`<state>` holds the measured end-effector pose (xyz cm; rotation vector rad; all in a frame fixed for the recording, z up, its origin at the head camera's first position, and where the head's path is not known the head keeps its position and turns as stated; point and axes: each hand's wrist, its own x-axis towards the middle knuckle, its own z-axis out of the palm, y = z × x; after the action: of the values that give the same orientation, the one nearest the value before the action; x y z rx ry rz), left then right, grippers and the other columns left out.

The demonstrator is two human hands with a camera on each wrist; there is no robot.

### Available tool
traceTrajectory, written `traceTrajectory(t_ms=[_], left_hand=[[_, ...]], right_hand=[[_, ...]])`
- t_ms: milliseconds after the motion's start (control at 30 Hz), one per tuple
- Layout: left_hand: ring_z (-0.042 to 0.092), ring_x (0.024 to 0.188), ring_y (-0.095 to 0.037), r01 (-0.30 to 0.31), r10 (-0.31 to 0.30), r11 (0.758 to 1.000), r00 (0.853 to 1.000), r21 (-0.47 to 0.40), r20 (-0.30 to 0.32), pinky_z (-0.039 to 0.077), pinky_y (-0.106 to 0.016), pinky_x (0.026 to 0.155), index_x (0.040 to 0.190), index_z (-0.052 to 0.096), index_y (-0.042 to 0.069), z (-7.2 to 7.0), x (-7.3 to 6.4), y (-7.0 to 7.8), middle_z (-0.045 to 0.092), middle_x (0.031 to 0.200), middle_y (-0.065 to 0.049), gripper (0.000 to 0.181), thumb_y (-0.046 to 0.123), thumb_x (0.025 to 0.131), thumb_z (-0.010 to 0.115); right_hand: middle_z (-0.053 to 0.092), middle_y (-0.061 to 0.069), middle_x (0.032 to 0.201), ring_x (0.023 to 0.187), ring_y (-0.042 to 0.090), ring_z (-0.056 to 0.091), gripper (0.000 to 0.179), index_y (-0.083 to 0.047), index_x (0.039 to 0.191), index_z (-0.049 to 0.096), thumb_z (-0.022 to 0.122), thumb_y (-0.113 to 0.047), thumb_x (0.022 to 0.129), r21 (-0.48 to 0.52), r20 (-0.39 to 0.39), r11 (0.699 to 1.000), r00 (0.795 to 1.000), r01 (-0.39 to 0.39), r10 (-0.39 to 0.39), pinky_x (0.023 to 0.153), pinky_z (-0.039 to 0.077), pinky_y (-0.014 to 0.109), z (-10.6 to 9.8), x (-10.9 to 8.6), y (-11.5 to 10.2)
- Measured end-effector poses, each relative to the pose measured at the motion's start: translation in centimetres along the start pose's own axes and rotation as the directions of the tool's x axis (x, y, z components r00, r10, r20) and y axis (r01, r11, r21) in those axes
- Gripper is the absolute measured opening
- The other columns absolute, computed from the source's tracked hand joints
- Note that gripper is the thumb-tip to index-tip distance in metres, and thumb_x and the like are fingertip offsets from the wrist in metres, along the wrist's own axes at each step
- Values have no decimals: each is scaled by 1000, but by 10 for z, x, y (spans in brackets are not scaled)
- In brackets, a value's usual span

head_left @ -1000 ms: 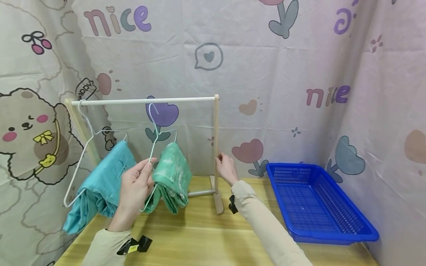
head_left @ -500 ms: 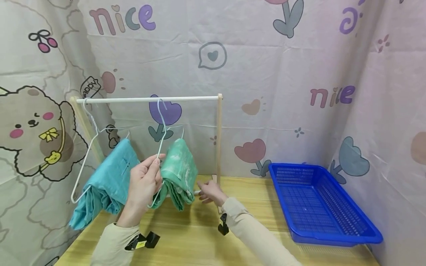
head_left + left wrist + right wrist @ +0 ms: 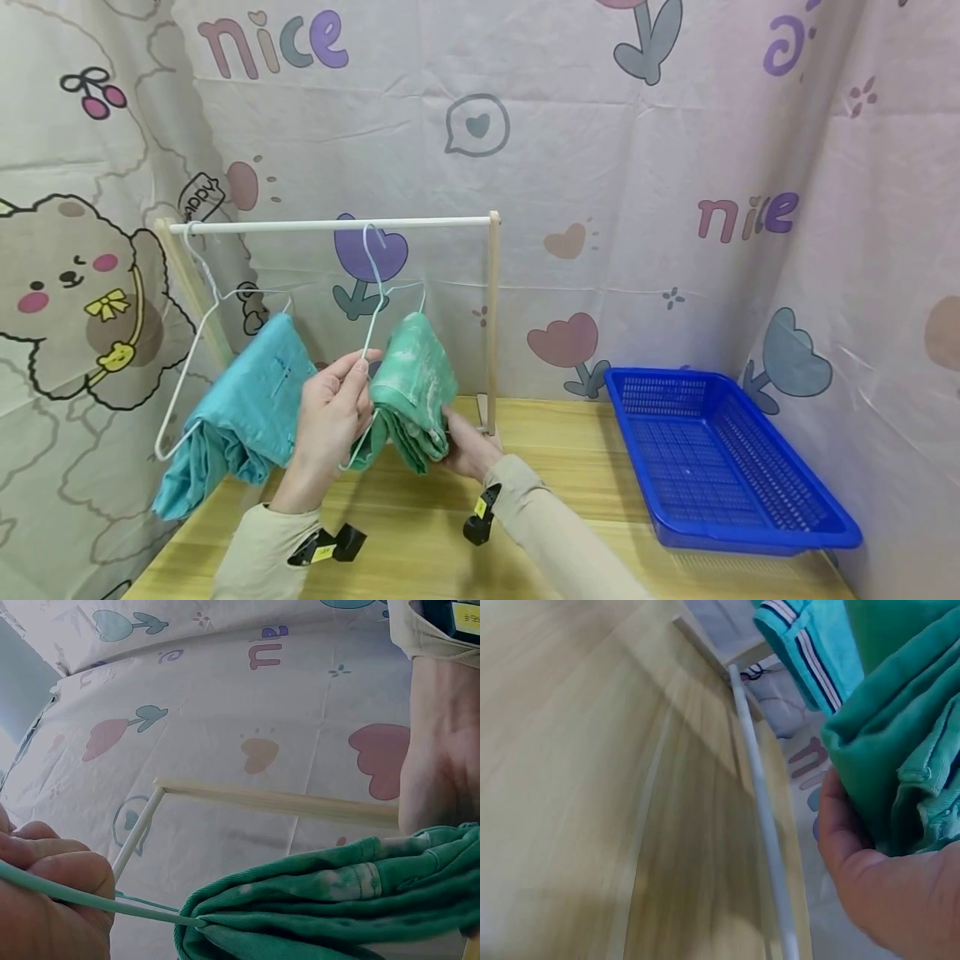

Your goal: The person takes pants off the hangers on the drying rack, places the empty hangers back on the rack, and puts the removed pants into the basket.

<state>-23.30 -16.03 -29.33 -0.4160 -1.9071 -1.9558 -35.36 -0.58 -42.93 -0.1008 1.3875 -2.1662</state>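
My left hand (image 3: 328, 421) pinches the side wire of a pale hanger (image 3: 372, 325) between thumb and fingers. The hanger's hook reaches the white rod (image 3: 300, 225) of a small rack; whether it bears on the rod I cannot tell. Folded green trousers (image 3: 414, 375) with whitish faded patches drape over the hanger's lower bar. At their right edge, my right hand (image 3: 472, 447) grips the cloth, with its fingers partly hidden behind it. In the right wrist view the thumb side of the right hand (image 3: 885, 892) cups the lower folds of the green trousers (image 3: 900, 735).
Left along the rod, a white hanger (image 3: 180, 392) carries a folded turquoise garment (image 3: 251, 392) with striped trim. The rack's wooden post (image 3: 493, 325) stands just behind my right hand. A blue basket (image 3: 652, 492) sits at the table's right. Printed curtains (image 3: 600, 150) enclose the table.
My right hand has come down and left from the rack's post to the green trousers and taken hold of them. The left hand, hanger and trousers have shifted slightly right.
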Motion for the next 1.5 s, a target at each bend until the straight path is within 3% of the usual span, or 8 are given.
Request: traceTrajectory(t_ms=[300,533,633,767,967,1200,1333,1500], left_hand=[[26,35,-12,5,-1,984,1000,181,-26,25,-32,33,124,56,3,-10,-3,-3,32,49,5,36,30,106,40],[26,37,-14,12,-11,969,1000,246,-7,26,-33,33,125,57,5,-17,-5,-8,35,53,3,38,33,106,39],[27,39,-13,27,-22,962,1000,273,-22,28,-32,34,128,57,6,-20,-6,-15,37,55,3,38,32,106,40],[26,38,-13,31,-22,958,999,285,-33,28,-31,34,129,57,7,-24,-8,-28,34,54,4,38,32,106,40],[34,40,-10,96,-103,990,993,100,60,28,-32,34,125,49,-2,-25,-1,-38,39,57,2,29,18,106,40],[55,52,-11,190,-211,975,955,117,208,41,-22,43,132,46,-3,-29,12,-35,51,65,4,42,27,103,51],[66,65,-14,213,-253,965,909,152,332,40,-21,45,141,37,2,-31,18,-35,60,76,2,48,27,103,51],[65,73,-15,291,-335,942,846,167,414,44,-20,51,121,43,0,-28,21,-38,67,93,-6,33,16,98,60]], right_hand=[[61,5,103,91,17,63,76,-3,127,47,63,-63,85,100,-64,992,994,-81,87,84,52,32,-9,0,-24],[68,3,93,79,13,69,44,-4,120,53,68,-35,92,-52,-109,990,985,131,-136,73,60,28,-13,-5,-44],[67,8,100,82,16,70,42,-3,125,54,67,-27,93,-262,-139,937,951,232,-274,75,60,32,-10,-11,-57],[66,15,113,94,20,67,36,-4,127,57,62,-19,95,-520,-118,801,904,296,-410,84,58,37,0,-19,-75],[64,14,120,106,24,63,31,-7,126,61,60,-16,97,-632,-105,707,869,318,-484,94,52,42,6,-29,-92],[65,15,116,97,22,66,32,-7,130,58,55,-14,99,-633,-45,683,863,364,-503,81,56,36,-1,-34,-99],[65,14,117,99,22,66,34,-9,133,57,55,-14,99,-659,-32,655,856,370,-516,83,57,38,-5,-36,-103],[63,11,127,112,25,62,35,-13,133,58,58,-15,98,-720,-15,595,849,357,-528,96,52,44,-7,-40,-107]])
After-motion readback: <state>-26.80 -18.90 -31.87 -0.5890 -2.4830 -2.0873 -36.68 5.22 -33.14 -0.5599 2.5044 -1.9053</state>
